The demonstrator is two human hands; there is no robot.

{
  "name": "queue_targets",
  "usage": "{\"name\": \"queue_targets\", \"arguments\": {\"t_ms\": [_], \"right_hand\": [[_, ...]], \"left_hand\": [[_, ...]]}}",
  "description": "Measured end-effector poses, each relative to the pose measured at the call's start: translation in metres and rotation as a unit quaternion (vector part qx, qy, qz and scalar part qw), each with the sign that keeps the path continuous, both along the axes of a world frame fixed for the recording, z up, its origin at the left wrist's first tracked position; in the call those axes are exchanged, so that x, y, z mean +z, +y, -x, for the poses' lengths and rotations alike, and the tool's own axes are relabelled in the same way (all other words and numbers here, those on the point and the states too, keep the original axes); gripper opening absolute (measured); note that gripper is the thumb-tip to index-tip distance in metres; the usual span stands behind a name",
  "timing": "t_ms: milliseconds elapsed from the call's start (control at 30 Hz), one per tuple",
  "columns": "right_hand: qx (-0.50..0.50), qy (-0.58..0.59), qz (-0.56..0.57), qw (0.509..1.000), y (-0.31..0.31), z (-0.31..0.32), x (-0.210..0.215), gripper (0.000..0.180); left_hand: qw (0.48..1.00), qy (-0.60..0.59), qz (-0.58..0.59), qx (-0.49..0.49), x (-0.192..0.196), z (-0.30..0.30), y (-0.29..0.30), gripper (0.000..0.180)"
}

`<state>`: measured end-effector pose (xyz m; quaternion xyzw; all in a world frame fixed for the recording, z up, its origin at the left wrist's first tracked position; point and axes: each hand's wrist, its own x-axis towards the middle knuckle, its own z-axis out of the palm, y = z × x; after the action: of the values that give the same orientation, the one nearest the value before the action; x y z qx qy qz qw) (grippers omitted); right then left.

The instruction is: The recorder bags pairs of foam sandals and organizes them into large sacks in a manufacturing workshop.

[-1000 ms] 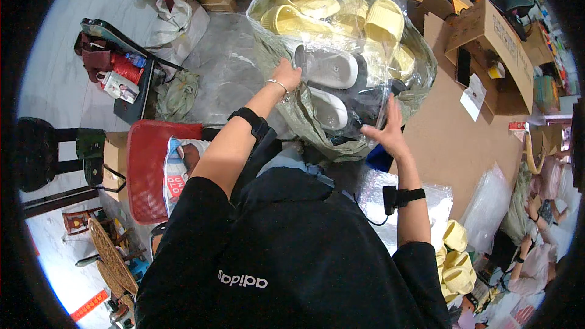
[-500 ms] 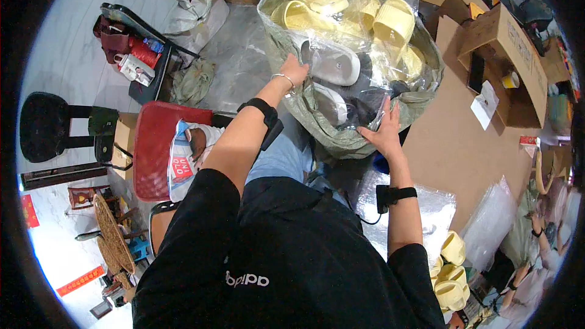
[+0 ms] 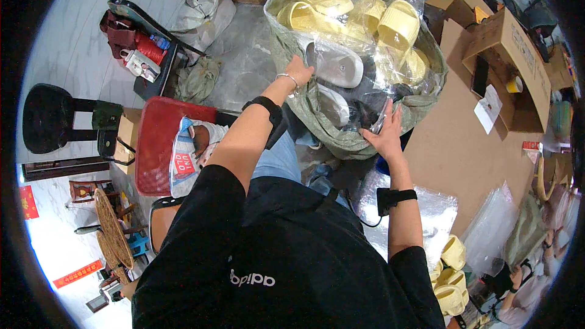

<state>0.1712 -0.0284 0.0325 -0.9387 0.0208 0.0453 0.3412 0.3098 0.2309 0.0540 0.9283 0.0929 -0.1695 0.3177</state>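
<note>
A large green-grey woven sack (image 3: 332, 140) stands open in front of me. It holds several yellow slippers (image 3: 399, 23), pale grey slippers (image 3: 338, 66) and dark ones (image 3: 364, 113), many in clear plastic bags. My left hand (image 3: 298, 73) is closed on the sack's left rim, next to a grey slipper; its fingertips are partly hidden. My right hand (image 3: 385, 137) lies on the near right rim with fingers stretched out and thumb apart, touching the sack and the clear plastic at its edge.
Right of the sack is a brown cardboard surface (image 3: 442, 158) with an open carton (image 3: 509, 73), a phone (image 3: 480, 76) and white paper (image 3: 488, 108). Bagged yellow slippers (image 3: 452, 283) lie lower right. A red chair (image 3: 155, 146) and a black stool (image 3: 49, 119) stand left. Co-workers' arms show at far right.
The whole view has shifted slightly, with the sack a little further right and lower in the picture. Both hands keep their places on the sack's rim.
</note>
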Motion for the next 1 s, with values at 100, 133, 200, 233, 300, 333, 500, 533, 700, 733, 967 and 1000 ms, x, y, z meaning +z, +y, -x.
{"name": "queue_targets", "arguments": {"t_ms": [100,133,200,233,300,333,500,533,700,733,967,1000], "right_hand": [[-0.001,0.006,0.005,1.0,-0.001,-0.002,-0.002,0.108],[0.001,0.001,0.003,1.0,-0.002,-0.001,-0.004,0.108],[0.0,-0.011,0.002,1.0,-0.003,0.0,-0.004,0.109],[0.0,-0.005,-0.001,1.0,-0.003,0.0,-0.003,0.109],[-0.007,0.009,-0.004,1.0,-0.003,-0.001,0.004,0.108],[-0.012,0.004,-0.004,1.0,-0.003,0.0,0.002,0.108],[-0.005,0.03,0.009,0.999,0.002,-0.001,0.009,0.107],[-0.008,0.034,0.004,0.999,0.001,-0.001,0.007,0.107],[-0.004,0.04,-0.006,0.999,0.002,-0.011,0.005,0.105],[-0.02,0.034,-0.009,0.999,0.001,-0.01,0.007,0.105],[-0.07,0.068,-0.017,0.995,0.009,-0.021,0.022,0.109],[-0.097,0.071,-0.011,0.993,0.01,-0.023,0.02,0.109]], "left_hand": [[1.0,0.009,0.01,0.002,0.002,-0.001,0.0,0.055],[1.0,0.009,0.022,0.004,0.003,-0.002,0.0,0.054],[1.0,0.005,0.006,-0.001,0.002,-0.002,-0.002,0.055],[1.0,0.005,-0.01,-0.004,0.001,-0.002,-0.002,0.055],[1.0,0.013,-0.002,-0.017,0.006,-0.004,-0.002,0.059],[0.999,0.027,0.007,-0.027,0.01,-0.004,-0.004,0.064],[0.991,0.118,0.059,-0.005,0.02,-0.007,0.004,0.05],[0.991,0.116,0.06,-0.008,0.018,-0.01,0.004,0.05],[0.991,0.097,0.094,-0.024,0.019,-0.026,0.02,0.049],[0.989,0.109,0.087,-0.038,0.022,-0.032,0.02,0.051],[0.937,0.216,0.135,-0.238,0.039,-0.078,0.033,0.042],[0.91,0.275,0.161,-0.265,0.039,-0.086,0.034,0.042]]}}
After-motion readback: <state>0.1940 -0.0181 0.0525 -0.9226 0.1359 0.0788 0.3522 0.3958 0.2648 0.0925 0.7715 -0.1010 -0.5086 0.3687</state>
